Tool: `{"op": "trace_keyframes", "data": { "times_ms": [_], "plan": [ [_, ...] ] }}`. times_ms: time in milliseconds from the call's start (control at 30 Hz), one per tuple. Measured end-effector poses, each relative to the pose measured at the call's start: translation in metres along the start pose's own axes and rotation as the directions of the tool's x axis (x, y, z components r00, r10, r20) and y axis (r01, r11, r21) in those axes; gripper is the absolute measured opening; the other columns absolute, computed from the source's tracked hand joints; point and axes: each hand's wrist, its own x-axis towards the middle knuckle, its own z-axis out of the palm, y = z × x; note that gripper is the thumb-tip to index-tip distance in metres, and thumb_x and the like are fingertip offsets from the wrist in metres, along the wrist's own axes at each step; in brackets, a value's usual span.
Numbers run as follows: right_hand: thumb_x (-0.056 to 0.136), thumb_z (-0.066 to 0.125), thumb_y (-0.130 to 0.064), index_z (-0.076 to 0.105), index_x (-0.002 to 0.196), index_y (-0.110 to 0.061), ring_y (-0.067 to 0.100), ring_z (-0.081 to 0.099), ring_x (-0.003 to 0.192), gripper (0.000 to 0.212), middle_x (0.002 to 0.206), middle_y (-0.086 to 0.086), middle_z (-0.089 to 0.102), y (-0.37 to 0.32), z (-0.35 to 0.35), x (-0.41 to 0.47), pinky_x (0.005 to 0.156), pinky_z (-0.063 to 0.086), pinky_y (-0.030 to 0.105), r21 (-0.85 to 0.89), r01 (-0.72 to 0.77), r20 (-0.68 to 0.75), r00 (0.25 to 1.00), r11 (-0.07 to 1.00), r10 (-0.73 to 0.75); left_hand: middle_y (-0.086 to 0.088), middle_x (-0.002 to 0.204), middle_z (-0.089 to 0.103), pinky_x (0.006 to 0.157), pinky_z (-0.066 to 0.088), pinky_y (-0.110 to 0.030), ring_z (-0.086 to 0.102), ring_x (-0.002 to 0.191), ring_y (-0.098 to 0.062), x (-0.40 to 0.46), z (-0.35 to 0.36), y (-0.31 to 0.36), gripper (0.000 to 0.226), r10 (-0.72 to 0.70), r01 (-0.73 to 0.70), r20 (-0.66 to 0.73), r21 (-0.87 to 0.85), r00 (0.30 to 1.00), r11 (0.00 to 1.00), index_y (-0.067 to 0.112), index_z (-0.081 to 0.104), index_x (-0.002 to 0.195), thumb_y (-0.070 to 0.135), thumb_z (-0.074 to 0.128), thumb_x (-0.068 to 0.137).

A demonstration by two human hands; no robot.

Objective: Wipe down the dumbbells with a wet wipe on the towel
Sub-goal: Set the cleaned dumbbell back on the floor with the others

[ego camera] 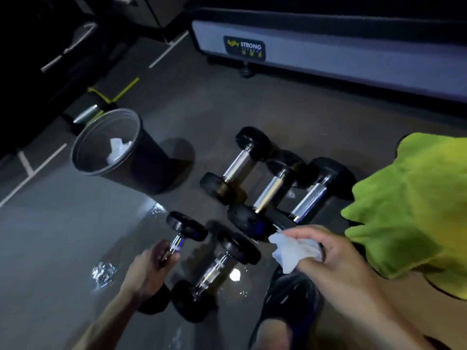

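Wiping dumbbells on the gym floor.
A grey machine base (328, 59) labelled "STRONG", then a lime-green towel (409, 218) at my right; three black-headed, chrome-handled dumbbells (273, 183) beside it. My left grip (149, 263) curls round another's chrome handle (177, 245); my right grip (328, 256) pinches a crumpled white wet wipe (290, 251).

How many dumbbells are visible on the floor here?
5. Three lie side by side near the green towel: left, middle, right. One lies nearer; the left hand grips another. None appears hidden.
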Motion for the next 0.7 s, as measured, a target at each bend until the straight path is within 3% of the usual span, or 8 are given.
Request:
{"op": "trace_keyframes", "data": {
  "times_ms": [133, 300, 367, 433, 500, 567, 600, 700],
  "plan": [
    [0.082, 0.068, 0.012, 0.079, 0.102, -0.024, 0.007, 0.072, 0.105, 0.043, 0.114, -0.013, 0.073, 0.005, 0.014, 0.004, 0.097, 0.055, 0.031, 0.018, -0.032, 0.057, 0.998, 0.999, 0.031, 0.005, 0.078, 0.067, 0.073, 0.052, -0.038, 0.071, 0.087, -0.033, 0.039, 0.017, -0.017, 0.034, -0.019, 0.003, 0.094, 0.161, 0.995, 0.987, 0.029, 0.053, 0.087, 0.062, 0.054, 0.089],
    [0.087, 0.074, -0.011, 0.076, 0.103, -0.030, -0.005, 0.068, 0.099, 0.025, 0.108, -0.021, 0.073, 0.007, 0.016, 0.002, 0.080, 0.045, 0.007, 0.047, -0.056, 0.073, 0.996, 0.997, 0.053, -0.002, 0.100, 0.073, 0.083, 0.049, -0.040, 0.069, 0.102, -0.034, 0.072, 0.042, -0.016, 0.024, -0.060, 0.029, 0.142, 0.214, 0.988, 0.976, 0.033, 0.051, 0.089, 0.051, 0.064, 0.099],
    [0.081, 0.070, -0.015, 0.076, 0.104, -0.033, -0.003, 0.069, 0.100, 0.029, 0.108, -0.019, 0.074, 0.008, 0.016, 0.002, 0.085, 0.049, 0.013, 0.005, -0.042, 0.059, 0.997, 0.999, 0.042, -0.004, 0.099, 0.073, 0.084, 0.052, -0.041, 0.070, 0.100, -0.036, 0.076, 0.046, -0.023, 0.026, -0.070, 0.036, 0.169, 0.196, 0.983, 0.980, 0.035, 0.051, 0.093, 0.059, 0.060, 0.095],
    [0.082, 0.066, -0.006, 0.075, 0.106, -0.031, 0.006, 0.072, 0.102, 0.036, 0.109, -0.010, 0.076, 0.007, 0.016, 0.003, 0.093, 0.056, 0.032, -0.030, -0.038, 0.044, 0.998, 0.999, 0.039, -0.002, 0.100, 0.074, 0.086, 0.055, -0.043, 0.071, 0.099, -0.036, 0.075, 0.039, -0.024, 0.030, -0.064, 0.026, 0.194, 0.194, 0.979, 0.981, 0.039, 0.052, 0.104, 0.064, 0.054, 0.088],
    [0.080, 0.064, -0.004, 0.076, 0.105, -0.030, 0.012, 0.074, 0.102, 0.039, 0.110, -0.006, 0.077, 0.003, 0.017, 0.000, 0.095, 0.058, 0.044, -0.051, -0.019, 0.039, 0.999, 0.999, 0.021, -0.004, 0.116, 0.075, 0.092, 0.056, -0.044, 0.072, 0.107, -0.037, 0.068, 0.024, -0.012, 0.027, -0.053, 0.022, 0.140, 0.208, 0.989, 0.978, 0.043, 0.061, 0.118, 0.050, 0.065, 0.093],
    [0.076, 0.062, -0.006, 0.076, 0.105, -0.032, 0.012, 0.074, 0.104, 0.041, 0.114, -0.009, 0.075, -0.004, 0.018, -0.003, 0.095, 0.059, 0.043, -0.086, 0.039, 0.044, 0.998, 0.996, -0.035, -0.004, 0.126, 0.074, 0.095, 0.053, -0.042, 0.070, 0.115, -0.035, 0.055, 0.007, 0.012, 0.036, 0.055, -0.052, -0.034, 0.094, 0.998, 0.994, 0.030, 0.068, 0.129, 0.030, 0.075, 0.094],
    [0.077, 0.063, -0.003, 0.076, 0.105, -0.033, 0.009, 0.072, 0.107, 0.043, 0.116, -0.012, 0.073, -0.010, 0.018, -0.004, 0.094, 0.058, 0.038, -0.122, 0.075, 0.061, 0.996, 0.990, -0.068, 0.002, 0.121, 0.076, 0.094, 0.054, -0.038, 0.072, 0.113, -0.028, 0.047, -0.002, 0.027, 0.032, 0.142, -0.144, -0.093, -0.013, 0.985, 0.989, 0.030, 0.072, 0.124, 0.030, 0.076, 0.092],
    [0.077, 0.062, 0.000, 0.074, 0.107, -0.035, 0.004, 0.067, 0.105, 0.047, 0.113, -0.020, 0.069, -0.037, 0.017, -0.010, 0.084, 0.049, 0.019, -0.261, 0.192, 0.132, 0.978, 0.946, -0.162, 0.009, 0.110, 0.080, 0.093, 0.056, -0.025, 0.074, 0.101, -0.005, 0.014, -0.029, 0.083, 0.018, 0.354, -0.308, 0.009, -0.474, 0.935, 0.825, 0.036, 0.077, 0.109, 0.038, 0.078, 0.092]
  ]
}}
